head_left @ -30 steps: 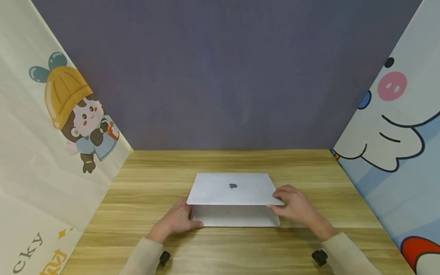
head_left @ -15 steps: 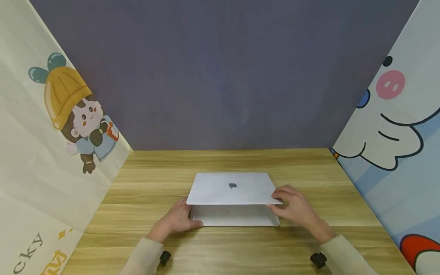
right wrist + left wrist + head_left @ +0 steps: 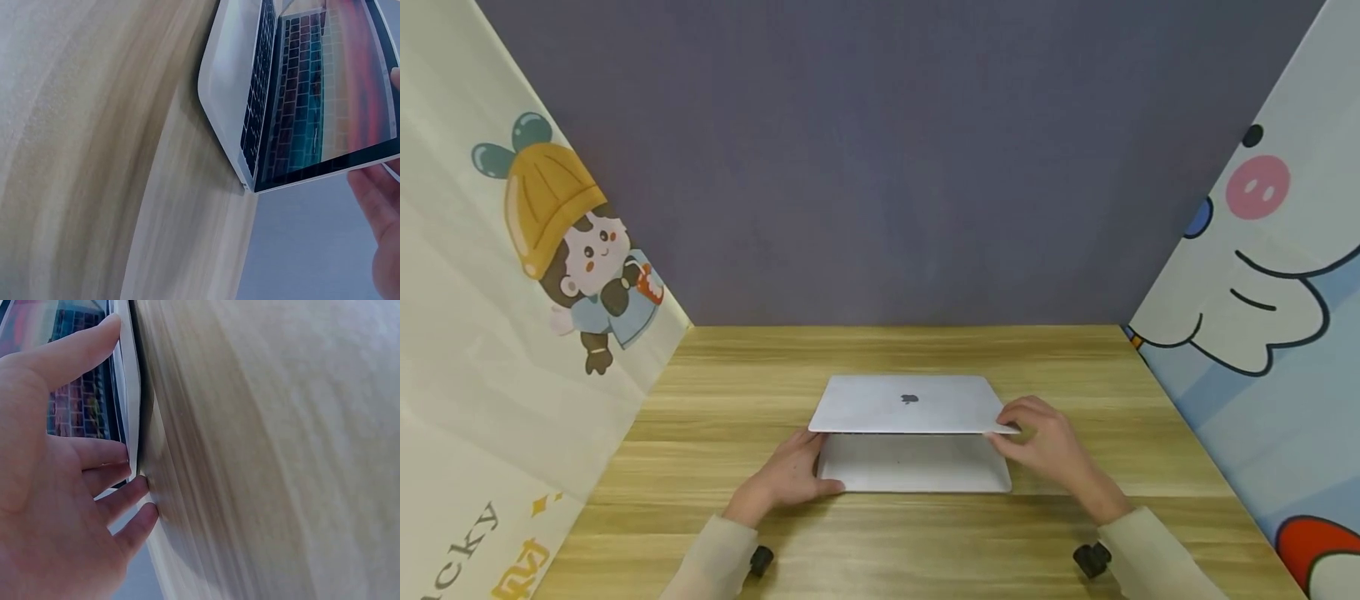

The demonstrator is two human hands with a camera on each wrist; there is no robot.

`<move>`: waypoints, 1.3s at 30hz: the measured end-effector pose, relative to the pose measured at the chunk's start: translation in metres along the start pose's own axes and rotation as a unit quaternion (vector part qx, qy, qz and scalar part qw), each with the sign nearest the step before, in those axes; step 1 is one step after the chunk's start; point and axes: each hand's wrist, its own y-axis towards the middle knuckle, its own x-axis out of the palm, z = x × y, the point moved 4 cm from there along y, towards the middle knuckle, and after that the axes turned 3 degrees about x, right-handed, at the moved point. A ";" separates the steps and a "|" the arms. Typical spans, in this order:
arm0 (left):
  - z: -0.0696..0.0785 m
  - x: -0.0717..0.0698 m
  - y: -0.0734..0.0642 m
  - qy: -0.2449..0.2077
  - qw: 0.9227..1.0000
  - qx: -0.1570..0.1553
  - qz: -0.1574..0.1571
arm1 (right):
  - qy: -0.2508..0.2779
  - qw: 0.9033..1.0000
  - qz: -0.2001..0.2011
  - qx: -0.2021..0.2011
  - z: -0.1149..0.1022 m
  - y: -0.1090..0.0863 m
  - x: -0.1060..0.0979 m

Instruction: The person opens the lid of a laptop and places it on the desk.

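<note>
The right hand (image 3: 1047, 446) is held low over the table (image 3: 1075, 367), its fingers curled round the front right corner of the laptop's lid (image 3: 910, 405), which is pinched between thumb and fingertips and kept raised a little above the base (image 3: 913, 467). The left hand (image 3: 790, 475) is laid at the front left corner of the base, fingers relaxed and spread, the thumb (image 3: 75, 350) resting along the edge. The silver laptop (image 3: 912, 433) is set in the middle of the wooden table, between the 2 hands. Its keyboard (image 3: 281, 94) is seen through the gap in the right wrist view.
</note>
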 end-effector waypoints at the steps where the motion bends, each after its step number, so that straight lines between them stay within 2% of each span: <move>1: 0.000 0.000 0.000 -0.001 1.000 0.000 0.000 | -0.003 1.000 -0.001 0.004 0.000 0.000 0.000; 11: -0.010 -0.002 0.002 -0.016 1.000 -0.005 -0.016 | -0.010 1.000 -0.002 0.015 0.004 0.003 -0.002; 19: -0.017 -0.003 0.001 -0.038 0.999 -0.011 -0.019 | 0.007 0.999 -0.007 0.038 0.009 0.006 -0.002; 31: -0.018 -0.003 0.000 -0.039 0.999 -0.011 -0.027 | 0.000 0.997 -0.026 0.072 0.014 0.005 0.001; 39: -0.019 -0.005 0.002 -0.056 0.998 0.003 -0.030 | 0.009 0.996 -0.027 0.083 0.017 0.009 0.000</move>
